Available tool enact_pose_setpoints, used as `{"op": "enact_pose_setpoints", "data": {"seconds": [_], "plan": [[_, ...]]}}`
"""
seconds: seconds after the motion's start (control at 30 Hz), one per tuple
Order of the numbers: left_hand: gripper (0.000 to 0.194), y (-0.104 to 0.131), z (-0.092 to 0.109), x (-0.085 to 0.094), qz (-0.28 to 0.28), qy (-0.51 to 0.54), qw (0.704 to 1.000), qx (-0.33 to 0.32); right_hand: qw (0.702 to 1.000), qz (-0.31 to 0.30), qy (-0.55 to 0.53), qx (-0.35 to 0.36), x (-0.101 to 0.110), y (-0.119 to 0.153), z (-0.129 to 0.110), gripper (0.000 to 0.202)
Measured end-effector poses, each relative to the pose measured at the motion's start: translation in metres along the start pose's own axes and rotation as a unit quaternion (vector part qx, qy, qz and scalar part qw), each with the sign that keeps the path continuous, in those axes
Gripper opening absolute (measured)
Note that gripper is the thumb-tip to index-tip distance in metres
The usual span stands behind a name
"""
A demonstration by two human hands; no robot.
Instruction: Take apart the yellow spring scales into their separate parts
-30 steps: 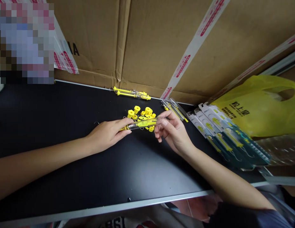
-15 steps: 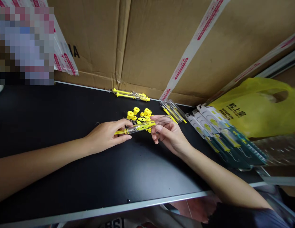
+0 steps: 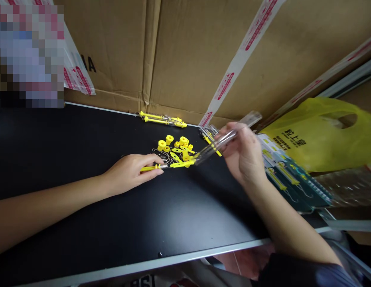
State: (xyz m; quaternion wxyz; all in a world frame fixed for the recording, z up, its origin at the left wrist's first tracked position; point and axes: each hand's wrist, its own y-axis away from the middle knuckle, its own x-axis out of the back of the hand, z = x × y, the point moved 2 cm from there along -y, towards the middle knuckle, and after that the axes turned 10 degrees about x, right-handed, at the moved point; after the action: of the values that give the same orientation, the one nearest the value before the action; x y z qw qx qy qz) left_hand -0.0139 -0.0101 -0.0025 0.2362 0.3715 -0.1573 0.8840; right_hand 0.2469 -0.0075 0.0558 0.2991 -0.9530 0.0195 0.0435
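My left hand (image 3: 133,171) is closed, its thumb and fingers pinching the yellow inner rod (image 3: 148,168) of a spring scale. A flat yellow piece (image 3: 181,164) extends from that rod to the right. My right hand (image 3: 243,153) grips a clear plastic tube (image 3: 223,140), tilted with its upper end to the right and slightly blurred. The tube's lower end is close to the yellow piece's right tip; I cannot tell if they touch. Behind lies a pile of yellow caps (image 3: 169,140), flat yellow parts and metal hooks (image 3: 159,151).
Yellow spring scales (image 3: 163,118) lie along the back edge of the black table (image 3: 119,223). Clear tubes and a yellow rod (image 3: 214,145) are partly behind my right hand. Packaged spring scales (image 3: 289,179) and a yellow plastic bag (image 3: 326,139) stand right. Cardboard (image 3: 185,59) walls the back.
My right hand has moved right and up with the clear tube, which has come off the yellow inner part. My left hand stays nearly in place, still holding the rod.
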Motion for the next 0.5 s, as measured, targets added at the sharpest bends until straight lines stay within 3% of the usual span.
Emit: {"op": "enact_pose_setpoints", "data": {"seconds": [0.1, 0.17, 0.2, 0.27, 0.37, 0.5], "plan": [[0.026, 0.001, 0.001, 0.0, 0.003, 0.004, 1.0, -0.012, 0.992, 0.021, 0.098, 0.073, 0.015, -0.012, 0.002, 0.021], [0.025, 0.001, 0.002, 0.0, 0.007, 0.002, 1.0, -0.019, 0.973, 0.001, 0.218, 0.076, 0.025, -0.017, 0.011, 0.025], [0.025, 0.001, 0.002, 0.0, 0.007, 0.001, 1.0, -0.021, 0.953, -0.033, 0.294, 0.066, 0.028, -0.018, 0.018, 0.027], [0.024, 0.001, 0.003, 0.001, 0.005, -0.003, 1.0, -0.022, 0.874, -0.125, 0.464, 0.074, 0.032, -0.017, 0.032, 0.025], [0.024, 0.001, 0.003, 0.001, 0.002, -0.012, 1.0, -0.027, 0.768, -0.226, 0.593, 0.089, 0.034, -0.012, 0.053, 0.038], [0.024, 0.002, 0.003, 0.001, -0.001, -0.031, 0.999, -0.042, 0.699, -0.257, 0.66, 0.1, 0.031, -0.009, 0.065, 0.043]]}}
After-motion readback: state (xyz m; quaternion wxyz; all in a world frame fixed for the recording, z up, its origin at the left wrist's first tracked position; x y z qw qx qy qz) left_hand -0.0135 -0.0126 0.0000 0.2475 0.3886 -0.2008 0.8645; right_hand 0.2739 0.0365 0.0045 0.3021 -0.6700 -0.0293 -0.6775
